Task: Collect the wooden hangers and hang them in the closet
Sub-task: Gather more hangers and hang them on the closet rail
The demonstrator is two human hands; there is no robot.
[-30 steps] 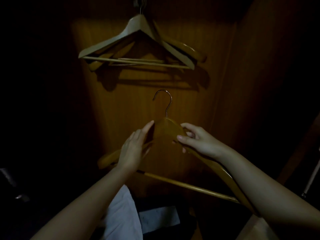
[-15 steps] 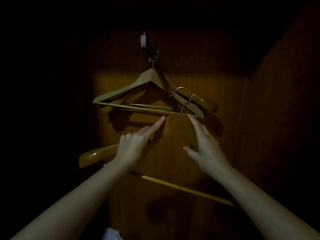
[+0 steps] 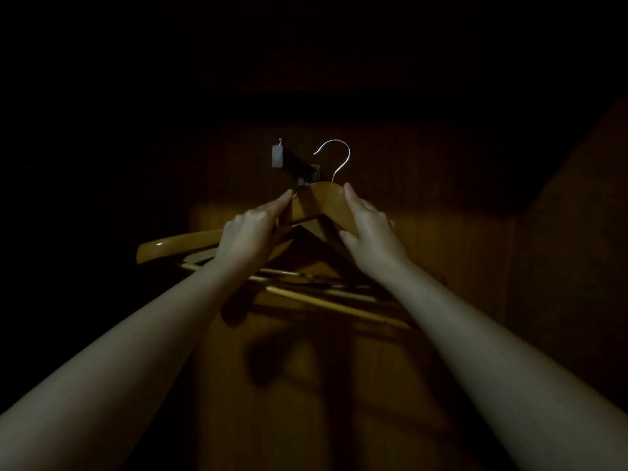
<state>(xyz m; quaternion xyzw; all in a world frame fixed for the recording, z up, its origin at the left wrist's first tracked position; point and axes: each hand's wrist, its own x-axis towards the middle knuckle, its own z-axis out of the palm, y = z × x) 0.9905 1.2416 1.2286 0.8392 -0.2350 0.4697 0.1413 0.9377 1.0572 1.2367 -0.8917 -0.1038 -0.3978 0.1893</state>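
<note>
A wooden hanger (image 3: 319,202) with a metal hook (image 3: 334,158) is held up inside the dark closet. My left hand (image 3: 249,234) grips its left shoulder, index finger stretched toward the top. My right hand (image 3: 368,229) grips the right shoulder, thumb underneath. The hook's tip sits just right of the short dark closet rail (image 3: 295,163), level with it and not over it. Behind my hands hang other wooden hangers (image 3: 190,258), mostly hidden, with their crossbars (image 3: 326,294) showing below.
The wooden back panel (image 3: 441,253) is lit only in its lower part. A side wall (image 3: 571,266) stands on the right. A small white end cap (image 3: 277,154) marks the rail's near tip. Everything to the left and above is black.
Both hands have lifted the hanger from below the hanging ones up to the height of the rail. The view has tilted upward, so the white cloth at the bottom is gone.
</note>
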